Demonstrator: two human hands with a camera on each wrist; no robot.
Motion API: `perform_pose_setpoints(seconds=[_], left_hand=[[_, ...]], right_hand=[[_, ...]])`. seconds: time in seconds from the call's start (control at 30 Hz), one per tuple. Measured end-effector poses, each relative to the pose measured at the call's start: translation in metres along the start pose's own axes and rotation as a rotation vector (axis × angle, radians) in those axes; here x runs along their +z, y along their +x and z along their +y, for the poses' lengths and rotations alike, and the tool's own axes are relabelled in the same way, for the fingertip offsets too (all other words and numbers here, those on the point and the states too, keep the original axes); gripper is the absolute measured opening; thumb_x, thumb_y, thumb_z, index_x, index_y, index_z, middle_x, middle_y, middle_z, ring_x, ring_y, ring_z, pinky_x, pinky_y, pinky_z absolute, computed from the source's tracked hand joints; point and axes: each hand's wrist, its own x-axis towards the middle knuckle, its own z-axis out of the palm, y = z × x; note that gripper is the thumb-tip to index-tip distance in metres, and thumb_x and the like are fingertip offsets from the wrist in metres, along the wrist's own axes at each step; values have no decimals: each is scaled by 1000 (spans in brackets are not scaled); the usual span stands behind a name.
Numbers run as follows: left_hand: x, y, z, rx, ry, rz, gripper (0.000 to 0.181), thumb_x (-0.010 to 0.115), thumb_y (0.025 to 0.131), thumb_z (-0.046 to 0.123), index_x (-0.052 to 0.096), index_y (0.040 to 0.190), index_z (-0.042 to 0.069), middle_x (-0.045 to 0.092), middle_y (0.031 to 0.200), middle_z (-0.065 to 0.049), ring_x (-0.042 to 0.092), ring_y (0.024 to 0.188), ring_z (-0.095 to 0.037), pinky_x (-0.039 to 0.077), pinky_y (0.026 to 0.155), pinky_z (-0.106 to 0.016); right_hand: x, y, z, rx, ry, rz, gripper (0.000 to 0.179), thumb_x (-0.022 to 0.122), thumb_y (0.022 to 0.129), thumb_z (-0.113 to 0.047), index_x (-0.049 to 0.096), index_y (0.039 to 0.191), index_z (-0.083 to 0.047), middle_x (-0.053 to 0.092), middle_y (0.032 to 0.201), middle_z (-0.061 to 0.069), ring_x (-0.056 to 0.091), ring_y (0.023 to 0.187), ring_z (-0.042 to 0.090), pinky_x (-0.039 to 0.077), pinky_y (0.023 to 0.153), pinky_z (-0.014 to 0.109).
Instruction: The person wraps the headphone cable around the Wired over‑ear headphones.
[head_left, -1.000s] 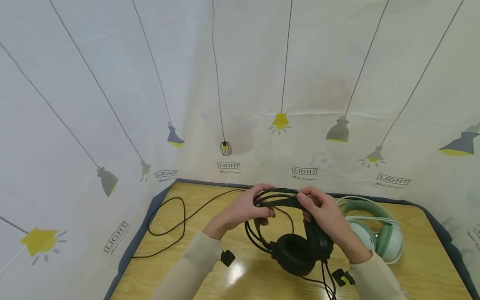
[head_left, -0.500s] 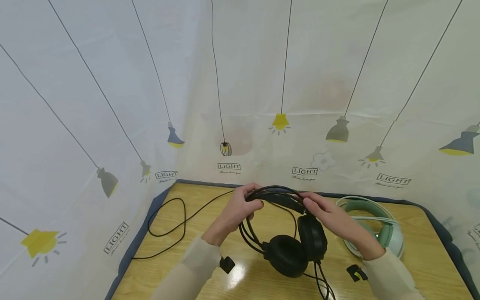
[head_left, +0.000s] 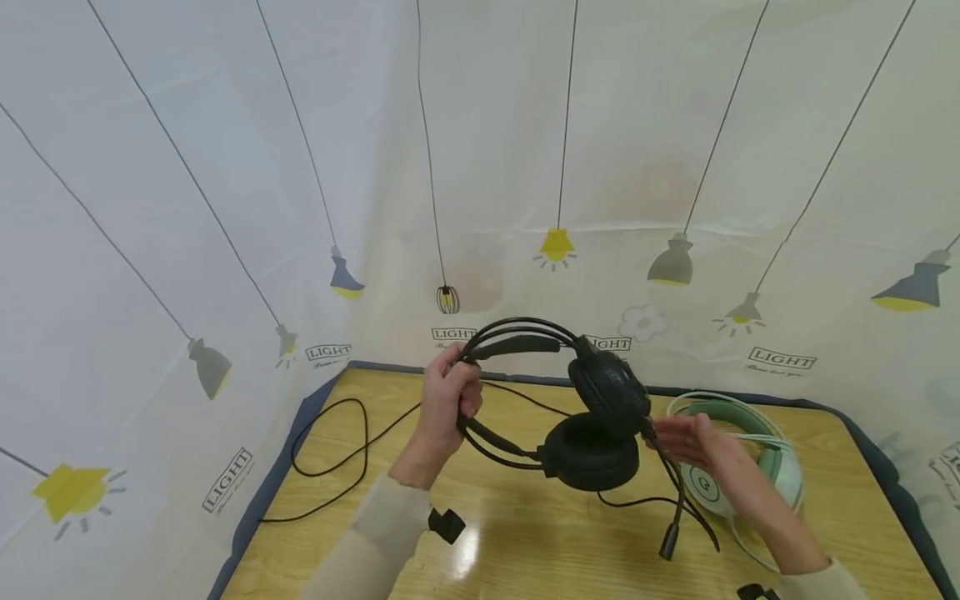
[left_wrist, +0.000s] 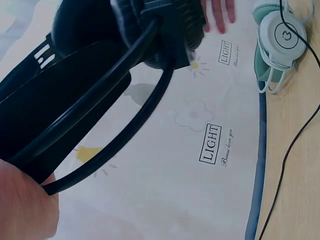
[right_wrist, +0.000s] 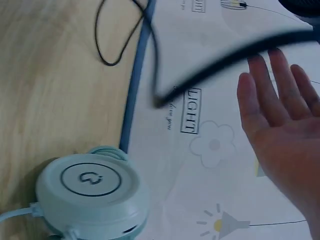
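A black over-ear headset (head_left: 592,458) is up above the table, its band on the left and ear cups toward the right. My left hand (head_left: 446,400) grips the headband; the left wrist view shows that hand (left_wrist: 25,205) at the band's thin outer rods. From the right cup hang a microphone boom (head_left: 670,537) and a black cable. My right hand (head_left: 720,458) has its fingers straight, fingertips beside that cup. In the right wrist view the palm of the right hand (right_wrist: 287,130) shows, and a blurred black curved rod (right_wrist: 220,65) passes by the fingertips.
Pale green and white headphones (head_left: 783,483) lie on the wooden table (head_left: 555,550) at the right, behind my right hand. A black cable (head_left: 367,450) loops over the table's left side. A printed cloth (head_left: 510,167) rises behind the table's dark blue edge.
My left hand has lifted the headset and turned it so the band points left. The right hand has let go of the headband and moved down and right, fingers straightened.
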Motion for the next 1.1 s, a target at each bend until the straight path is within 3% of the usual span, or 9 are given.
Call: perform_pose_setpoints(seconds=[0.13, 0.3, 0.43, 0.53, 0.67, 0.87, 1.03, 1.1], left_hand=[[-5, 1, 1, 36, -48, 59, 10, 47, 90, 5, 56, 96, 6, 37, 54, 8, 35, 40, -2, 29, 39, -18], [-11, 2, 2, 45, -104, 140, 18, 45, 93, 6, 62, 97, 8, 37, 55, 9, 35, 40, -1, 29, 39, -18], [-14, 4, 2, 19, -170, 214, 18, 43, 93, 8, 61, 96, 9, 37, 56, 10, 35, 41, -1, 28, 40, -18], [-17, 6, 3, 0, -219, 276, 16, 44, 92, 8, 59, 96, 8, 36, 57, 10, 33, 41, -1, 27, 40, -17], [-20, 7, 4, -2, -234, 356, 13, 45, 92, 8, 58, 95, 8, 35, 57, 10, 33, 41, -1, 26, 39, -16], [-24, 6, 7, 13, -231, 430, 12, 47, 91, 9, 59, 94, 9, 36, 58, 10, 32, 42, -1, 28, 40, -15], [-25, 5, 7, 29, -217, 479, 9, 50, 92, 9, 59, 93, 9, 37, 57, 9, 34, 42, -2, 30, 39, -16], [-25, 6, 7, 34, -206, 503, 8, 51, 92, 7, 58, 89, 10, 38, 56, 9, 35, 42, -2, 31, 40, -16]], right_hand=[[1, -7, 8, 8, 124, -109, 65, 6, 114, -32, 51, 143, 5, 71, 128, 10, 68, 117, 13, 50, 96, 20], [4, -10, 12, -79, 371, -272, 67, 1, 112, -29, 58, 143, -14, 71, 124, 14, 72, 108, 25, 52, 98, 26], [10, -13, 16, -149, 505, -327, 71, -3, 111, -24, 59, 141, -10, 72, 116, 13, 72, 100, 25, 56, 93, 31], [14, -15, 18, -203, 442, -261, 67, -1, 111, -16, 59, 134, 3, 71, 104, 13, 70, 91, 23, 57, 86, 30], [17, -18, 21, -224, 218, -111, 51, 12, 112, -4, 57, 121, 16, 67, 92, 14, 66, 85, 20, 54, 84, 24], [22, -20, 30, -228, -16, 27, 33, 32, 109, 5, 65, 107, 8, 68, 88, 10, 67, 84, 15, 52, 80, 19], [25, -24, 24, -294, -33, 126, 29, 35, 105, 12, 64, 107, 4, 50, 69, 6, 51, 57, 18, 49, 57, 26], [28, -26, 18, -289, -87, 181, 29, 39, 105, 11, 66, 111, 2, 52, 71, 1, 49, 59, 15, 47, 58, 24]])
